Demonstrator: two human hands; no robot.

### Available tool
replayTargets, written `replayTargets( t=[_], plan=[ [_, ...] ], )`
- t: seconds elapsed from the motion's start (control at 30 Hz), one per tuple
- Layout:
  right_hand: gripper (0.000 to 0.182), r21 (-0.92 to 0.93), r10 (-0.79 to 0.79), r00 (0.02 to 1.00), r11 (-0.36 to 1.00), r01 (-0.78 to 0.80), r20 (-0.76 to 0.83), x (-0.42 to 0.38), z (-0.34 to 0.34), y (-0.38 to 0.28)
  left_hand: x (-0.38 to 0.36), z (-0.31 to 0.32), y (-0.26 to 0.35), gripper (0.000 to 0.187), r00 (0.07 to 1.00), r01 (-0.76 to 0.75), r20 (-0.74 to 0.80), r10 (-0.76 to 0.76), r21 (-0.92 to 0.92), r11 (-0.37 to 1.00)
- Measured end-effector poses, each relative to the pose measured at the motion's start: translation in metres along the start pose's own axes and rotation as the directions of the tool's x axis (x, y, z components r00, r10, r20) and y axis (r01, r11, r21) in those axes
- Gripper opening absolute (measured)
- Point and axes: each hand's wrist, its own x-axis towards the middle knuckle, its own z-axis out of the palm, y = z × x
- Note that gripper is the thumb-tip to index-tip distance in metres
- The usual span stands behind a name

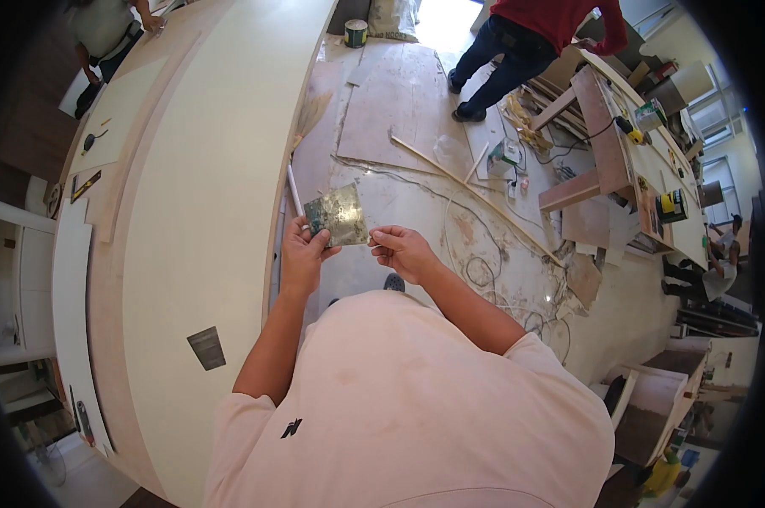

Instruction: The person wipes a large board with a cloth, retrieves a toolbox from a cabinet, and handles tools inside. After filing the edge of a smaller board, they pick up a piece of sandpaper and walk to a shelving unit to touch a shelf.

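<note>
My left hand [305,252] grips a thin, squarish metal plate [338,213] by its lower left corner, thumb on its face. The plate is shiny on the right and blotched with dark stains on the left. My right hand [402,252] is at the plate's lower right corner, fingertips pinched together; what they hold, if anything, is too small to make out. A dark grey four-sided piece [206,348] lies flat on the long cream-coloured panel [205,169] to my left.
Long wooden strips [476,199] and cables [484,271] lie on the dusty floor ahead. A person in a red top [539,34] stands beyond, by a wooden workbench [602,135]. Another person [103,34] is at the panel's far left; a third [712,271] is at far right.
</note>
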Motion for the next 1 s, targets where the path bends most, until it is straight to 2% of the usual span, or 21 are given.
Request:
replayTargets(
  t=[0.13,0.23,0.33,0.43,0.53,0.63,0.73,0.87,0.9,0.97,1.0],
  plan=[
    [0.023,-0.099,-0.014,1.0,0.995,0.011,-0.024,-0.006,0.009,-0.004,0.002,-0.005,-0.012,0.03,1.0,-0.01,0.027,0.011,-0.016,1.0],
    [0.026,-0.181,-0.016,1.0,0.983,0.014,-0.009,-0.004,0.009,0.0,0.0,-0.024,-0.012,0.031,0.999,-0.036,-0.028,0.034,-0.062,0.997],
    [0.023,-0.273,-0.051,0.997,0.962,0.035,-0.052,0.004,0.004,0.008,-0.012,-0.057,0.013,0.035,0.973,-0.021,-0.229,0.005,-0.069,0.997],
    [0.019,-0.375,-0.068,0.988,0.927,0.011,-0.139,0.021,-0.026,0.025,-0.017,-0.126,0.019,0.034,0.868,-0.082,-0.493,0.056,-0.033,0.996],
    [0.021,-0.495,-0.062,0.96,0.865,-0.086,-0.275,0.042,-0.075,0.055,-0.031,-0.197,0.025,0.034,0.779,-0.001,-0.626,0.031,0.049,0.999],
    [0.024,-0.591,-0.076,0.933,0.791,-0.158,-0.351,0.045,-0.125,0.082,-0.037,-0.246,0.02,0.033,0.741,0.077,-0.671,0.038,0.142,0.987],
    [0.026,-0.673,-0.109,0.916,0.713,-0.198,-0.385,0.044,-0.179,0.107,-0.034,-0.276,0.022,0.036,0.756,0.125,-0.647,0.099,0.29,0.949],
    [0.026,-0.693,-0.129,0.878,0.67,-0.265,-0.46,0.031,-0.195,0.113,-0.026,-0.299,0.037,0.041,0.779,0.134,-0.616,0.119,0.349,0.927],
    [0.025,-0.695,-0.13,0.881,0.67,-0.261,-0.456,0.029,-0.197,0.115,-0.017,-0.314,0.031,0.044,0.73,0.213,-0.652,0.205,0.503,0.838],
    [0.024,-0.694,-0.13,0.882,0.673,-0.258,-0.453,0.026,-0.2,0.117,-0.001,-0.341,0.022,0.049,0.646,0.39,-0.656,0.389,0.723,0.57],
    [0.024,-0.745,-0.168,0.892,0.625,-0.233,-0.42,0.029,-0.202,0.118,-0.01,-0.339,0.03,0.051,0.604,0.414,-0.675,0.424,0.72,0.557]
  ],
)
